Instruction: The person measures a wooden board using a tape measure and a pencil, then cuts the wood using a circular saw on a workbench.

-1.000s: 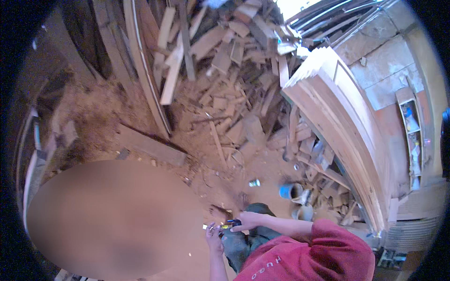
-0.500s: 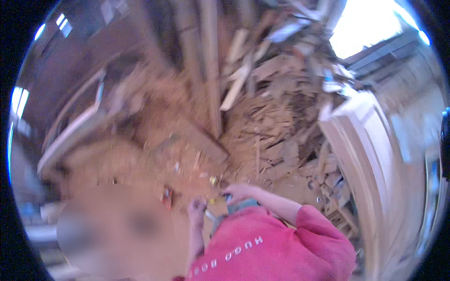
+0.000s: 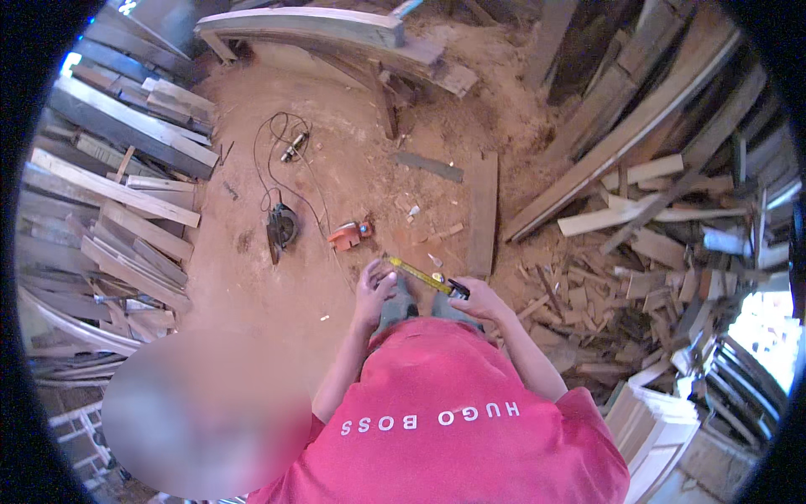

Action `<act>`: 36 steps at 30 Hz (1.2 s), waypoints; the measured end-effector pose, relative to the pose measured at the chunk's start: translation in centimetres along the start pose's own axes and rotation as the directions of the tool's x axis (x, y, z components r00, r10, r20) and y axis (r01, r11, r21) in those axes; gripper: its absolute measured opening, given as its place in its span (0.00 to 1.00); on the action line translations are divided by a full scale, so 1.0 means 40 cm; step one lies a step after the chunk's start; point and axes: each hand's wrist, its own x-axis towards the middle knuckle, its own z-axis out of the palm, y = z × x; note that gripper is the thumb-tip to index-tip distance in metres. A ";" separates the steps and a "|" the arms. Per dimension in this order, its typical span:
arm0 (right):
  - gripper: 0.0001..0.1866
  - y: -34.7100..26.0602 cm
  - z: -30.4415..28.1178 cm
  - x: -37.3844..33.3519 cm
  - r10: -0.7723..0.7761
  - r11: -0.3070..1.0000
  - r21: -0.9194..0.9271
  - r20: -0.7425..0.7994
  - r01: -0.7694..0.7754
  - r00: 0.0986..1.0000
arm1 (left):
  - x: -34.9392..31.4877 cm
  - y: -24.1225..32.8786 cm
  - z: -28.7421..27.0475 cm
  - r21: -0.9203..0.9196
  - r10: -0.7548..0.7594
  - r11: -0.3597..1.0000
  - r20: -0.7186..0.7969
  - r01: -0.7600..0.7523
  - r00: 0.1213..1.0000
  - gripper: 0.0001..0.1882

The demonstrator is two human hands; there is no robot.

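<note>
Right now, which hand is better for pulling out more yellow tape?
Probably the left hand: it is at or near the outer end of the yellow tape, while the right hand holds the black case.

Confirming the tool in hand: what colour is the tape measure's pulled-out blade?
The blade is yellow, showing best in the head view.
</note>
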 end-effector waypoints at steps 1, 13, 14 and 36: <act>0.28 -0.035 -0.019 0.047 0.020 0.995 0.093 0.005 -0.021 1.000 | 0.020 -0.003 -0.009 -0.004 -0.052 0.999 0.000 0.052 0.999 0.25; 0.28 -0.372 -0.138 0.637 -0.220 0.967 -0.144 -0.061 0.209 0.974 | 0.508 0.181 0.004 -0.493 -0.042 0.867 0.087 0.079 0.995 0.21; 0.28 -0.394 -0.176 0.673 -0.217 0.968 -0.143 -0.066 0.206 0.974 | 0.546 0.207 -0.007 -0.540 -0.100 0.832 0.081 0.128 0.992 0.21; 0.25 -0.124 -0.778 1.313 0.175 0.943 0.324 -0.294 -0.075 0.940 | 1.186 0.618 0.114 0.185 -0.103 0.979 0.064 0.090 0.993 0.13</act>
